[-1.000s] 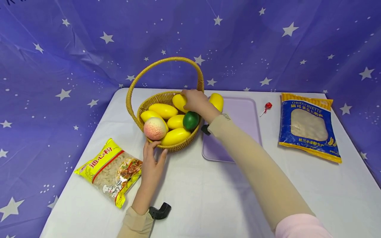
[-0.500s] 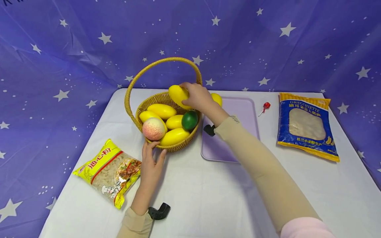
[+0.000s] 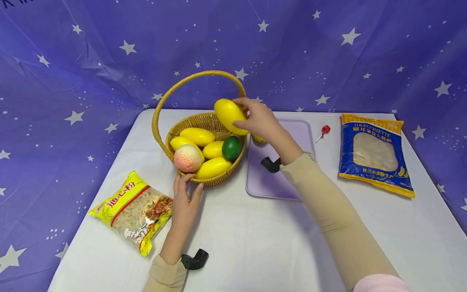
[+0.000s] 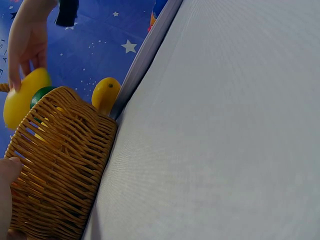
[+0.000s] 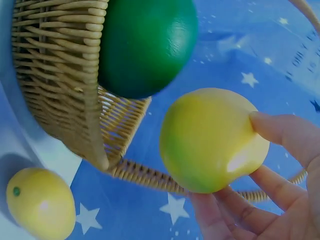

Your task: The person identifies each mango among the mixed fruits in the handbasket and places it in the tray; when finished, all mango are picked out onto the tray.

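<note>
My right hand (image 3: 260, 117) pinches a yellow toy mango (image 3: 230, 116) above the right side of the wicker basket (image 3: 219, 181). In the right wrist view, the thumb and fingers hold this mango (image 5: 210, 140) from one side. My left hand (image 3: 185, 204) grips the basket's front rim; its thumb (image 4: 10, 170) lies against the woven wall. Inside the basket are several yellow mangoes (image 3: 214, 167), a pink-white peach (image 3: 187, 158) and a dark green fruit (image 3: 232, 148). Another yellow mango (image 5: 41, 204) rests on the tray, mostly hidden in the head view.
A lilac tray (image 3: 270, 190) lies right of the basket. Farther right are a red lollipop (image 3: 324, 132) and a blue pasta bag (image 3: 375, 154). A yellow pasta bag (image 3: 136, 213) lies at the left. The basket's tall handle (image 3: 204, 74) arches overhead.
My right hand has lifted the mango out of the basket, then moved it right toward the tray. My left hand has stayed at the rim.
</note>
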Available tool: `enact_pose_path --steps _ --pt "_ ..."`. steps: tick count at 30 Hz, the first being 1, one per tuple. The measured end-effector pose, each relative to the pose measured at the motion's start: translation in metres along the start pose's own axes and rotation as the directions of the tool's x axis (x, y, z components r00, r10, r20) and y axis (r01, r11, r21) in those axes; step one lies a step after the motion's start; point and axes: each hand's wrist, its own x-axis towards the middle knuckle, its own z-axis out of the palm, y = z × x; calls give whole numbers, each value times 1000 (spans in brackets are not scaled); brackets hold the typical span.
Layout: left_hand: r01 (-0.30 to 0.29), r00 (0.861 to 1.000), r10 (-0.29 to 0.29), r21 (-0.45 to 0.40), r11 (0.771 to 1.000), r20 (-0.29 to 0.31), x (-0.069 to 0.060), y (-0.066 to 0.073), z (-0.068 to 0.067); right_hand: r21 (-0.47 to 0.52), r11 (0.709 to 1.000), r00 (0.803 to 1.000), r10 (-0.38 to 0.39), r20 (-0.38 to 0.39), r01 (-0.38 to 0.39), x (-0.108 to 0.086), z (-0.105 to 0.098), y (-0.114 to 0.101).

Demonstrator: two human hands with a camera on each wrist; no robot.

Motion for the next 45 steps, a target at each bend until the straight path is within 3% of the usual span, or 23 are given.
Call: enact_pose_path --steps 5,12,19,23,27,36,39,45 --pt "-3 1000 3 -3 1000 0 1 0 0 112 992 999 54 -5 -53 -16 -13 14" --pt "-5 1000 5 0 1000 -2 1 -1 1 191 978 994 98 -41 -88 -30 -26 46" --pt "5 1000 -5 -7 1000 -4 0 1 0 310 938 980 183 -72 -152 -37 -33 83" --pt "6 1000 -6 -5 1000 -2 1 1 0 396 894 962 262 -78 -212 -39 -33 103" --pt "-4 1000 4 -6 1000 -8 0 1 0 491 828 932 352 -84 -269 -39 -28 121" --pt "-12 1000 12 -8 1000 -8 0 -2 1 634 666 835 547 -57 -393 -34 -11 162" --pt "-11 1000 11 -6 1000 -7 0 -3 2 666 629 824 566 -39 -401 -33 -6 173" --pt "-8 1000 8 -10 1000 -7 1 -1 1 700 595 823 568 -18 -395 -32 0 187"
